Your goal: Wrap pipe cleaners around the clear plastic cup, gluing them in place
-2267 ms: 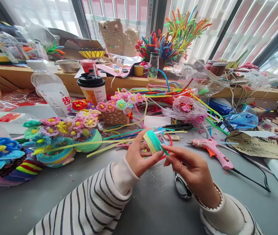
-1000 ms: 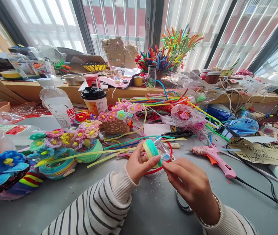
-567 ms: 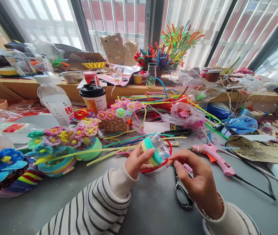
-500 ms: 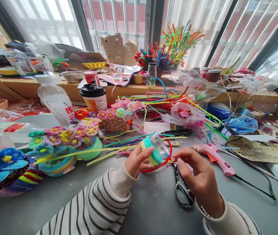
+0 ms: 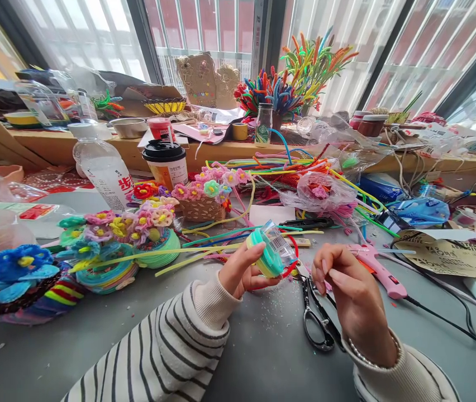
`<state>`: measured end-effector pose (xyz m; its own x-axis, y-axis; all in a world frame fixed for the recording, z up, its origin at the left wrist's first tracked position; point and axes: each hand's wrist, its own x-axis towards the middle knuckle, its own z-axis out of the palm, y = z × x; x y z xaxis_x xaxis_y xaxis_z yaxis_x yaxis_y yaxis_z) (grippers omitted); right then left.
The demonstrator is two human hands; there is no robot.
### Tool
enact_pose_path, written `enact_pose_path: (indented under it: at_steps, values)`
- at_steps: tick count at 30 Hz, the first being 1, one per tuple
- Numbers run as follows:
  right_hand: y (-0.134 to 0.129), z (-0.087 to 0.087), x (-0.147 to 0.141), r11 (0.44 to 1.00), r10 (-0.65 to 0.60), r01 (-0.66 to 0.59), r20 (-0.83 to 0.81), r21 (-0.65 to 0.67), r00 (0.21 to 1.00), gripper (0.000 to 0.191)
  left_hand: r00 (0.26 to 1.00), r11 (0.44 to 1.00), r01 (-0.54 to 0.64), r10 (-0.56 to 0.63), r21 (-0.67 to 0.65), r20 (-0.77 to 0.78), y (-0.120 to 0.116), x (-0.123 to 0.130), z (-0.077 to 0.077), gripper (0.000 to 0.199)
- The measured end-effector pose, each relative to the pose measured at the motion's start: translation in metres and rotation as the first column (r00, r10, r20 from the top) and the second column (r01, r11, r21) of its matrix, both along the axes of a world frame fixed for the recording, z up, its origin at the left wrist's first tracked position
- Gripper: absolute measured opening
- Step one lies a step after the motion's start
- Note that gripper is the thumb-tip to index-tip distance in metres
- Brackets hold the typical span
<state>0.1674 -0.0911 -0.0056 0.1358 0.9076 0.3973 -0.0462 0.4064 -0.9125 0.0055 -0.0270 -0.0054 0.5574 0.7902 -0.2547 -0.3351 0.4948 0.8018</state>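
My left hand [image 5: 244, 269] holds a clear plastic cup [image 5: 272, 245] on its side, its base wrapped in teal and yellow pipe cleaner. A red pipe cleaner [image 5: 293, 260] curves beside the cup's right side. Right of it, my right hand [image 5: 342, 279] is raised with thumb and fingertips close together; whether anything small is between them cannot be made out. Black-handled scissors [image 5: 319, 329] lie on the grey table just left of and below my right hand.
A pink glue gun [image 5: 382, 273] with a black cord lies at right. Pipe-cleaner flower baskets [image 5: 104, 271] stand at left, near a water bottle [image 5: 106, 167] and a paper cup [image 5: 166, 164]. Loose pipe cleaners [image 5: 213, 240] lie behind my hands.
My right hand has moved away from the cup to the right. The red pipe cleaner's loop shows less beneath the cup. The whole view has shifted slightly.
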Motion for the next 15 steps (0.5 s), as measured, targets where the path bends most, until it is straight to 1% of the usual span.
enact_pose_path:
  at_steps: [4,7,11,15]
  values:
    - [0.0016,-0.0029,0.0009,0.998,-0.040,0.041,0.013,-0.048,0.999,0.008,0.996,0.995,-0.022,0.029,0.093,-0.079,-0.0015,0.0011,-0.0025,0.053]
    - [0.0019,-0.0027,0.0003,0.997,-0.069,0.068,-0.018,-0.028,0.997,0.010,0.993,0.990,-0.017,0.033,0.139,-0.114,-0.0020,0.0006,-0.0018,0.054]
    - [0.0030,-0.0025,0.0006,0.989,-0.144,0.142,-0.030,-0.048,0.989,0.011,0.993,0.988,-0.006,0.024,0.157,-0.118,-0.0022,-0.0002,-0.0002,0.058]
    - [0.0056,-0.0051,0.0026,0.970,-0.231,0.229,-0.026,-0.082,0.972,0.011,0.995,0.986,0.017,-0.001,0.164,-0.100,0.0020,-0.0004,-0.0048,0.060]
